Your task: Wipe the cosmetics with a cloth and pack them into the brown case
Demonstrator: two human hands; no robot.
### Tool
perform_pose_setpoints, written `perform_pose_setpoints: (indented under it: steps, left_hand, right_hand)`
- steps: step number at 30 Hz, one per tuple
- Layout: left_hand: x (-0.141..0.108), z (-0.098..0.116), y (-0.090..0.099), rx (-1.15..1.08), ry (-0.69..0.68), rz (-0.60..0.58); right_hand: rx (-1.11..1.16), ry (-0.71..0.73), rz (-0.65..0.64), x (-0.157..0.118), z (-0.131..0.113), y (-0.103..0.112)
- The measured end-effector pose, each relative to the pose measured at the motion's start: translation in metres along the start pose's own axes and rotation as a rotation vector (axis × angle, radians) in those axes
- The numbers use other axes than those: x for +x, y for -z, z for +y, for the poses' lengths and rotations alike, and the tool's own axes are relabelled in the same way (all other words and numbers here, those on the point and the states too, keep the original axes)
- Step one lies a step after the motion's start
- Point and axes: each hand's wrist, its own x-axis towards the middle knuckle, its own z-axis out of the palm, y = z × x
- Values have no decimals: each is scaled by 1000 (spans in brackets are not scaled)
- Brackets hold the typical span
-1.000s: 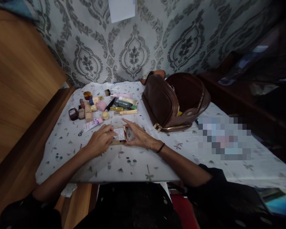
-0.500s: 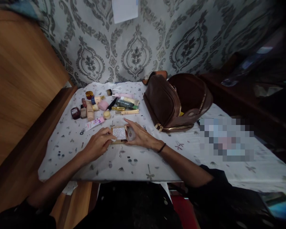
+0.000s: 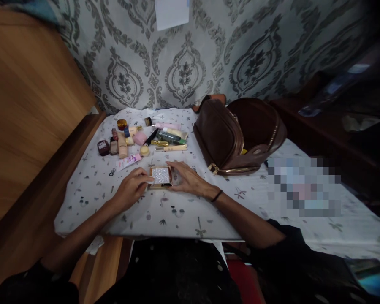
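Observation:
A small gold-edged makeup palette (image 3: 161, 175) with a silver glitter top lies low over the printed cloth, in front of me. My left hand (image 3: 132, 188) has its fingers curled at the palette's left edge, thumb and index finger touching it. Around the right side wraps my right hand (image 3: 190, 179), thumb below and fingers above, with a dark band on the wrist. Just beyond the hands are a pink and white tube (image 3: 129, 161), a small round cream-coloured pot (image 3: 144, 150) and a slim peach tube (image 3: 174, 148).
A brown zip bag (image 3: 221, 135) stands unzipped at the right rear. Several cosmetics, among them a beige tube (image 3: 122, 145) and a pink sponge-like piece (image 3: 139, 138), cluster at the left rear. A wooden panel (image 3: 34, 84) borders the left. A blurred-out patch (image 3: 304, 185) lies right.
The whole view has shifted slightly, so things sit a little further right. My left fingers have drawn slightly back from the glitter top. Both hands stay at the palette.

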Motion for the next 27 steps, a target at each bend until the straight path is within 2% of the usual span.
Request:
perform_pose_setpoints:
  steps: [4, 7, 11, 15, 18, 21, 24, 27]
  left_hand:
    - [-18, 13, -3, 49, -44, 32]
    - [-20, 19, -6, 124, -74, 50]
    - [-5, 32, -10, 233, -103, -55]
    - [23, 44, -19, 300, -102, -180]
    - [46, 39, -23, 319, -83, -176]
    - [59, 23, -20, 312, -22, -125]
    - [54, 7, -12, 275, 31, -69]
    - [33, 3, -7, 238, 40, -20]
  right_hand:
    - [-3, 37, -2, 0, -1, 0]
    - [3, 29, 3, 0, -2, 1]
    - [34, -14, 28, -2, -3, 0]
    - [93, -43, 49, -3, -1, -4]
    - [124, -57, 51, -3, 0, -5]
    - [129, -61, 44, -2, -3, -3]
    - [99, -62, 22, -2, -6, 0]
    - [47, -48, 6, -3, -7, 3]
